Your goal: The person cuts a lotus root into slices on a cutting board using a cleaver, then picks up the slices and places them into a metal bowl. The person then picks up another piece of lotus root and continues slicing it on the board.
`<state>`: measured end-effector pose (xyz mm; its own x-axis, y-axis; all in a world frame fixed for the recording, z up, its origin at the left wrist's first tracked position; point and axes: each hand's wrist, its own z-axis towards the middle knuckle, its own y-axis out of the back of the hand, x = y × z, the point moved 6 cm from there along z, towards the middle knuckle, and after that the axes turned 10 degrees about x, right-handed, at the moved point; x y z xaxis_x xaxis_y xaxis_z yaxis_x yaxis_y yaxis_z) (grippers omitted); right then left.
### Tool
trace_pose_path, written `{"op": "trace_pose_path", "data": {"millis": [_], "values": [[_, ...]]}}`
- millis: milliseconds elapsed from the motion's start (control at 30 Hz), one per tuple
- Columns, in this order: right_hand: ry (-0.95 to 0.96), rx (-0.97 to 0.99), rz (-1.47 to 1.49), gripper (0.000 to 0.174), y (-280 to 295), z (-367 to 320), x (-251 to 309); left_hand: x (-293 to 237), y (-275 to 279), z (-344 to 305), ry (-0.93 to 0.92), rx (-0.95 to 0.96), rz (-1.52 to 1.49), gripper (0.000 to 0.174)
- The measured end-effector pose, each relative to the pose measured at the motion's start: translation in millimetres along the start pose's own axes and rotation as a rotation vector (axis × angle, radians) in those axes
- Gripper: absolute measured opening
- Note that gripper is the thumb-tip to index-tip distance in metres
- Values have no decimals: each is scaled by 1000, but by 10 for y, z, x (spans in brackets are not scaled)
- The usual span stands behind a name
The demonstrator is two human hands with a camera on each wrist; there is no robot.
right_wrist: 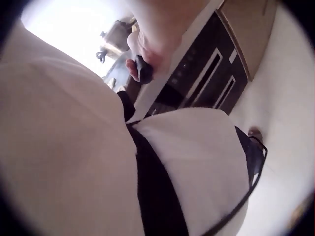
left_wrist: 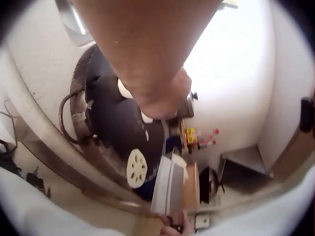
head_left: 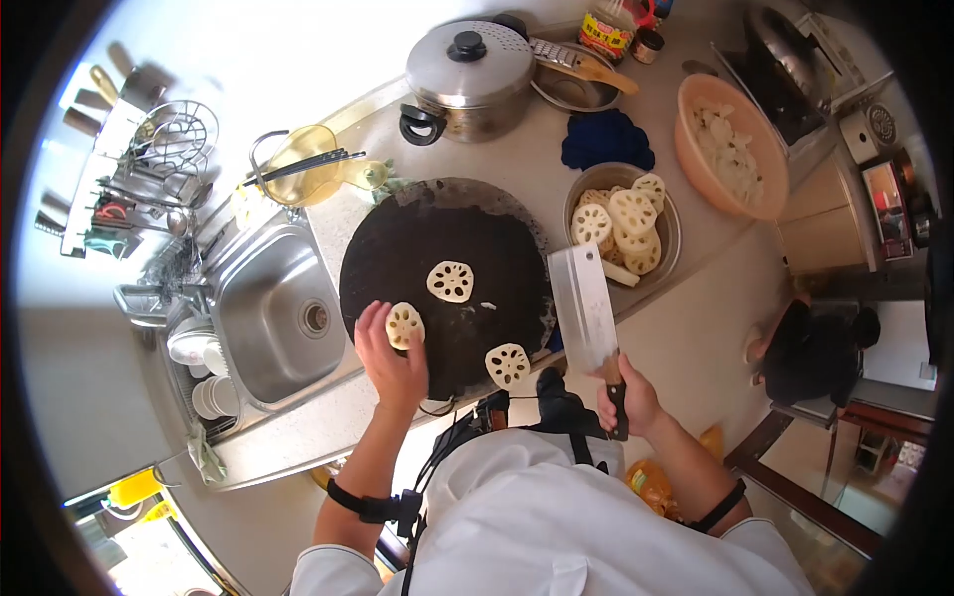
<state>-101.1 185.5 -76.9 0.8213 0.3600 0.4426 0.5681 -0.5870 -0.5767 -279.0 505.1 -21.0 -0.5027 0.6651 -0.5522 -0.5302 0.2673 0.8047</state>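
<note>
My left hand is over the near left part of a round, dark chopping board, its fingers and thumb around the edges of a lotus root slice. Another lotus slice lies flat mid-board, and a third slice is by the near right rim. To the right of the board, my right hand grips a cleaver by its dark handle, the broad blade pointing away from me. In the left wrist view, the forearm hides most of what the left hand holds.
A metal bowl of lotus slices stands right of the board, with a blue cloth and a pinkish basin of pale pieces beyond. Behind the board is a lidded pot. The sink lies left; the counter's front edge runs close to my body.
</note>
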Motion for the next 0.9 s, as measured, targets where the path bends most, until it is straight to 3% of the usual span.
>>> {"op": "trace_pose_path", "data": {"millis": [100,133,200,267,400,467,667,800,900], "values": [[-50,61,142,80,157,-96,-313,-688,-130,-161,-296,291,-26,91],[-51,66,152,80,191,-117,-394,-830,-285,-262,-284,463,-18,112],[-81,170,176,80,180,-121,-545,-800,-613,-363,-266,644,112,120],[-107,179,185,79,126,-64,-652,-712,-750,-207,-198,668,193,124],[-90,236,208,73,-148,154,-662,-639,-850,-189,-299,658,169,110],[-67,264,155,71,-246,316,-581,-643,-814,-76,-277,568,148,89],[-105,263,120,75,-380,554,-368,-573,-740,360,-166,326,156,92],[-76,254,208,79,-533,725,-298,-397,-990,469,-29,359,168,95],[-90,292,175,84,-669,864,-289,-373,-1006,418,-41,354,119,89]]}}
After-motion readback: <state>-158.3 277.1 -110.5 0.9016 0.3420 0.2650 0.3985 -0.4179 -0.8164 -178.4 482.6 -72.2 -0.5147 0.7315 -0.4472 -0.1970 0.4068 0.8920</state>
